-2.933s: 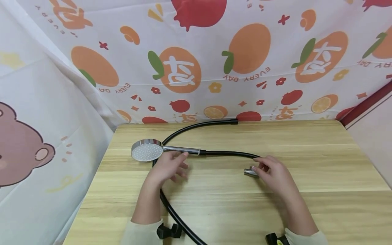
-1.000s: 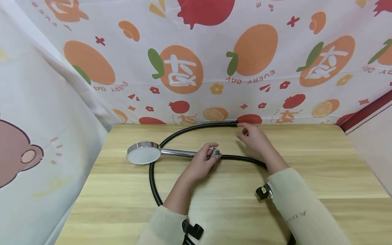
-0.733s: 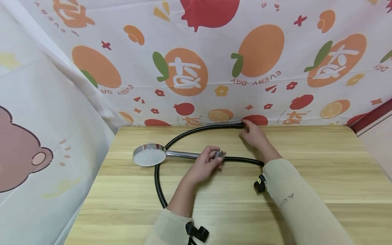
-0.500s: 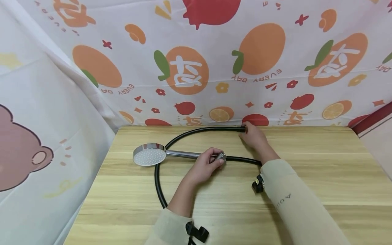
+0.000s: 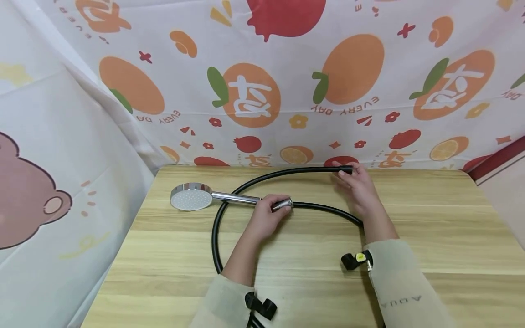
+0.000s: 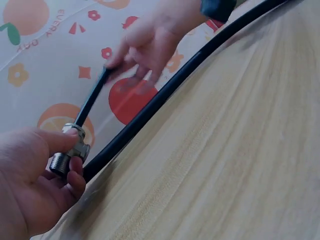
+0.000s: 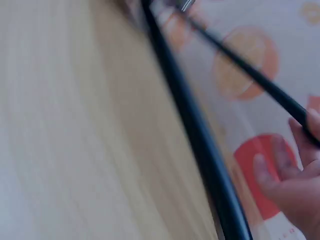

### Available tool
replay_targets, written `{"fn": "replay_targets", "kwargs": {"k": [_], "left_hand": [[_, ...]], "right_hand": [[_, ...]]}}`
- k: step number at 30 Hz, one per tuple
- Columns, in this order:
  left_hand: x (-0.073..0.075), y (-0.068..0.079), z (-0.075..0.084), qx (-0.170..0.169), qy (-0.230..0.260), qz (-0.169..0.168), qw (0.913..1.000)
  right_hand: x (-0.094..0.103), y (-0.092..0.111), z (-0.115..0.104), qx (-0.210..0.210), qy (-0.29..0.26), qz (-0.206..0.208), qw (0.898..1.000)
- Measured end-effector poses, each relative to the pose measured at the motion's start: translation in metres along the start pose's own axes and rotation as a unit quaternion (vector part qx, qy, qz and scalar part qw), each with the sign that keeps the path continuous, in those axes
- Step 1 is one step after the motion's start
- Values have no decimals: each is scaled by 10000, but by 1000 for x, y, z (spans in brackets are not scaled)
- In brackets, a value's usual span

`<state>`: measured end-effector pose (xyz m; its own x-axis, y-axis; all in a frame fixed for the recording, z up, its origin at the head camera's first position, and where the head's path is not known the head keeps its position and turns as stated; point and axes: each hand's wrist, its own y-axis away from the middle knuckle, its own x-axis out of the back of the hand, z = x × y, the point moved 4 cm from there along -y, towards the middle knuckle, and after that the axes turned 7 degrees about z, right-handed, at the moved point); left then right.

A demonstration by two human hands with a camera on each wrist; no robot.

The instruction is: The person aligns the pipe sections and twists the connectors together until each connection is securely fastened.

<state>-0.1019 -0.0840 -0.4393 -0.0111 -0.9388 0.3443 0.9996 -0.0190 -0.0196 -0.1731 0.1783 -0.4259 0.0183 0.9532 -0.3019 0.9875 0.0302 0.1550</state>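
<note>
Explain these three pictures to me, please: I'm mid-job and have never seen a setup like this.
No machine here, just a person: the left grip and the right grip are bare hands. The largest picture is taken from the person's head, looking forward and down; the two smaller ones are taken from the left and right wrists, each looking at that hand's work. On the wooden table lies a shower head, its handle crossing a curved black hose. The left grip pinches a small metal fitting; the right one holds the hose near its end. Behind hangs a fruit-print cloth. The right wrist picture is blurred.
</note>
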Motion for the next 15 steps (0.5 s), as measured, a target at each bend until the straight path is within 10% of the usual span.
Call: {"fn": "replay_targets", "kwargs": {"k": [9, 12, 15], "left_hand": [[2, -4, -3, 436, 1213, 142, 9916], [4, -5, -2, 687, 1821, 269, 9805], [6, -5, -1, 832, 2271, 377, 9696]], "right_hand": [[-18, 38, -17, 913, -3558, 114, 9300], [-19, 47, -23, 1545, -3672, 375, 9164], [-20, 58, -28, 2108, -3050, 486, 9275]]}}
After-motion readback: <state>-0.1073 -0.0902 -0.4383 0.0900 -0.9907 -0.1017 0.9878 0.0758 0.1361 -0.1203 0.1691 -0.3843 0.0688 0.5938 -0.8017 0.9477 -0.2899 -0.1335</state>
